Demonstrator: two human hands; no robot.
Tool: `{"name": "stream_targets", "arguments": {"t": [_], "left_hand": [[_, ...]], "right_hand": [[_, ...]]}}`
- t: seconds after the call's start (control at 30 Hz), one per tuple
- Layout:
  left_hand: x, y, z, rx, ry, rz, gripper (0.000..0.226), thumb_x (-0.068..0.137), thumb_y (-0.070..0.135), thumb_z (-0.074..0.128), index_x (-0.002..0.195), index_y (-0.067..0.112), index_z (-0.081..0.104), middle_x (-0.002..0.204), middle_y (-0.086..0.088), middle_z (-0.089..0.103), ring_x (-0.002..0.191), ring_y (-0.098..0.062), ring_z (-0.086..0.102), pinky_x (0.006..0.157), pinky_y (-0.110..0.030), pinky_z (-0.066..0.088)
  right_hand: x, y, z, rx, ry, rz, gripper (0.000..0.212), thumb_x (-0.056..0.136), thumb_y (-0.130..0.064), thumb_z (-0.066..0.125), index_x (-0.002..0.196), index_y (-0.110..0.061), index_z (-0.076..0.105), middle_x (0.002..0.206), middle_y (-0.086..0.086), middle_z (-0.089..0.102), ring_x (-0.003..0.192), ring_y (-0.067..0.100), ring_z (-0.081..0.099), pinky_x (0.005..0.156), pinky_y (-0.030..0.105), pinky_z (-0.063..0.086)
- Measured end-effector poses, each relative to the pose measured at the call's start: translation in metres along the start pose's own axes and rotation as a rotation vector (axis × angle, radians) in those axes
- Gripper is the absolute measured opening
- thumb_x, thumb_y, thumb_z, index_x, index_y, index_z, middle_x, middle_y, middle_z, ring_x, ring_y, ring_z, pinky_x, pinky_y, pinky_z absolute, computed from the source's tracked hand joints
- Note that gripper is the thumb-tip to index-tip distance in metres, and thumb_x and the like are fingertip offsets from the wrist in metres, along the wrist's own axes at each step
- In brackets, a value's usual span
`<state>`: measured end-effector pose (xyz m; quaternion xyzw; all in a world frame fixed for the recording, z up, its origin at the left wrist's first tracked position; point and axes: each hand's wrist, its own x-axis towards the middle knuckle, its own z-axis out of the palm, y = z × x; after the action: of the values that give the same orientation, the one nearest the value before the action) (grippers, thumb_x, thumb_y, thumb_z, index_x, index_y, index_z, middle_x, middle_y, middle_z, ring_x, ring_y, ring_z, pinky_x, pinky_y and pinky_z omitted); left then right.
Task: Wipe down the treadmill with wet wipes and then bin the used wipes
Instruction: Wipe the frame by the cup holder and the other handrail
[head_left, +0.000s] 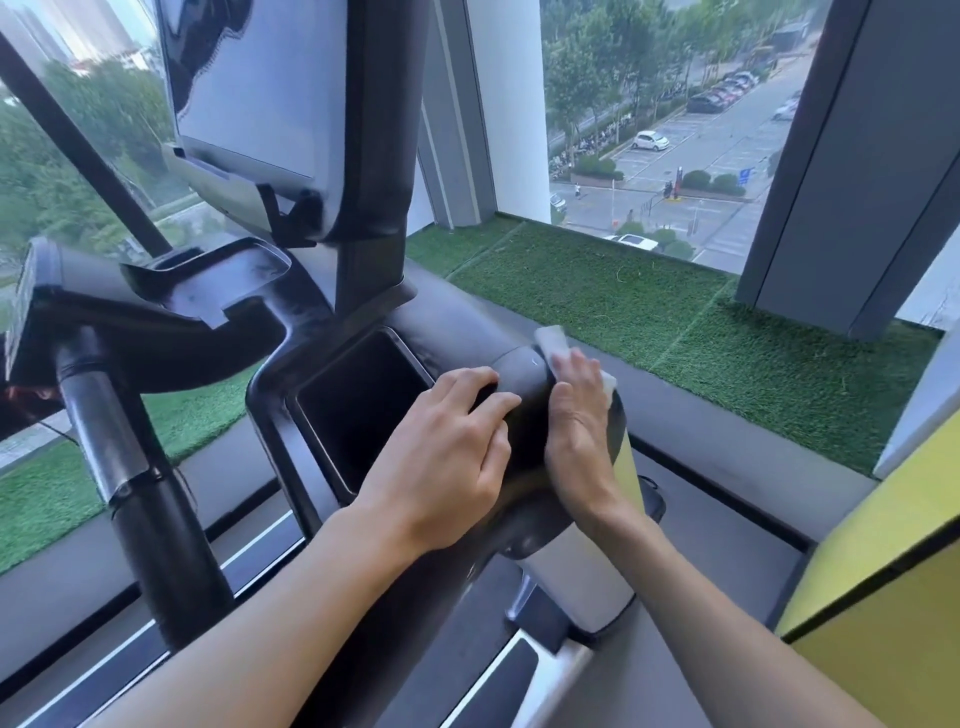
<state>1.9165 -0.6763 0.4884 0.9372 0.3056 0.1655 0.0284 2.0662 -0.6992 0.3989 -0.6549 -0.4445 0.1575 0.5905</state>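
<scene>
Wiping is under way: the right hand (576, 415), fingers flat, is pressing the wet wipe (553, 343) onto the right end of the treadmill console (467, 332), the left hand (447, 457) resting loose-fingered alongside; remaining surfaces, then binning, are likely awaiting.

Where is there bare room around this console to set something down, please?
The console's dark recess, just left of the left hand, looks bare. So do the grass strip under the window and the grey ledge bordering it. The rounded handrail end is crowded: both hands sit there, the right hand pressing the wipe.
</scene>
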Motion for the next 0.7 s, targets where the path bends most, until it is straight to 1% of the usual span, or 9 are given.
{"name": "stream_targets", "arguments": {"t": [0.07,0.13,0.2,0.33,0.4,0.47,0.53,0.63,0.7], "left_hand": [[0.001,-0.001,0.000,0.001,-0.001,0.002,0.044,0.097,0.028,0.036,0.126,0.011,0.064,0.133,-0.008,0.055,0.127,-0.023,0.048,0.107,-0.039,0.041],[0.001,0.000,0.000,0.002,-0.006,0.006,0.044,0.097,0.027,0.036,0.126,0.009,0.065,0.133,-0.009,0.056,0.127,-0.023,0.048,0.106,-0.041,0.042],[0.000,0.001,-0.001,0.004,-0.012,0.005,0.043,0.098,0.027,0.037,0.125,0.009,0.065,0.132,-0.009,0.056,0.126,-0.024,0.049,0.104,-0.043,0.044],[0.000,0.001,-0.002,0.029,0.026,-0.017,0.041,0.097,0.026,0.038,0.121,0.008,0.066,0.128,-0.009,0.058,0.122,-0.025,0.052,0.099,-0.043,0.047],[0.001,0.001,-0.002,0.048,0.072,-0.034,0.037,0.096,0.023,0.040,0.114,0.006,0.067,0.119,-0.008,0.059,0.113,-0.025,0.054,0.093,-0.043,0.049],[-0.001,0.001,-0.003,0.075,0.126,-0.054,0.030,0.093,0.019,0.042,0.103,0.005,0.067,0.107,-0.006,0.060,0.100,-0.025,0.055,0.083,-0.043,0.050],[-0.003,0.003,-0.003,0.107,0.147,-0.070,0.027,0.089,0.014,0.043,0.097,0.005,0.067,0.099,-0.005,0.061,0.091,-0.026,0.056,0.077,-0.042,0.051],[-0.006,0.008,-0.007,0.145,0.118,-0.077,0.031,0.083,0.012,0.044,0.099,0.005,0.070,0.103,-0.005,0.065,0.097,-0.025,0.060,0.081,-0.040,0.054],[-0.015,0.006,-0.010,0.144,0.065,-0.078,0.040,0.084,0.014,0.042,0.112,0.007,0.070,0.117,-0.005,0.066,0.110,-0.023,0.060,0.092,-0.037,0.053]], "right_hand": [[0.016,0.001,-0.002,-0.071,-0.073,-0.079,0.065,0.096,-0.050,0.010,0.142,-0.025,0.050,0.147,-0.011,0.038,0.146,0.011,0.022,0.122,0.033,0.006],[0.042,0.004,-0.010,-0.097,-0.126,-0.065,0.070,0.095,-0.049,0.011,0.133,-0.018,0.061,0.142,-0.002,0.054,0.140,0.017,0.039,0.120,0.040,0.022],[0.058,0.004,-0.016,-0.137,-0.191,-0.074,0.073,0.094,-0.050,0.011,0.132,-0.015,0.062,0.139,0.002,0.059,0.136,0.019,0.045,0.116,0.041,0.029],[0.037,-0.001,-0.025,-0.209,-0.346,-0.234,0.065,0.098,-0.050,0.011,0.145,-0.024,0.049,0.153,-0.008,0.041,0.147,0.005,0.025,0.122,0.029,0.010],[0.038,0.005,-0.032,-0.227,-0.405,-0.296,0.063,0.100,-0.049,0.012,0.147,-0.025,0.044,0.155,-0.010,0.036,0.147,0.001,0.020,0.122,0.028,0.008],[0.050,0.007,-0.033,-0.223,-0.379,-0.223,0.068,0.096,-0.053,0.010,0.147,-0.024,0.045,0.155,-0.007,0.039,0.147,0.003,0.024,0.122,0.028,0.011],[0.050,0.001,-0.029,-0.259,-0.369,-0.181,0.074,0.093,-0.057,0.006,0.148,-0.023,0.043,0.156,-0.006,0.036,0.147,0.005,0.023,0.122,0.026,0.007],[0.027,-0.012,-0.030,-0.353,-0.507,-0.425,0.064,0.099,-0.048,0.008,0.153,-0.024,0.034,0.159,-0.014,0.023,0.149,0.000,0.009,0.122,0.026,-0.002],[0.034,-0.007,-0.038,-0.383,-0.576,-0.540,0.059,0.102,-0.044,0.012,0.154,-0.025,0.033,0.159,-0.014,0.021,0.149,-0.001,0.008,0.122,0.025,0.000]]}}
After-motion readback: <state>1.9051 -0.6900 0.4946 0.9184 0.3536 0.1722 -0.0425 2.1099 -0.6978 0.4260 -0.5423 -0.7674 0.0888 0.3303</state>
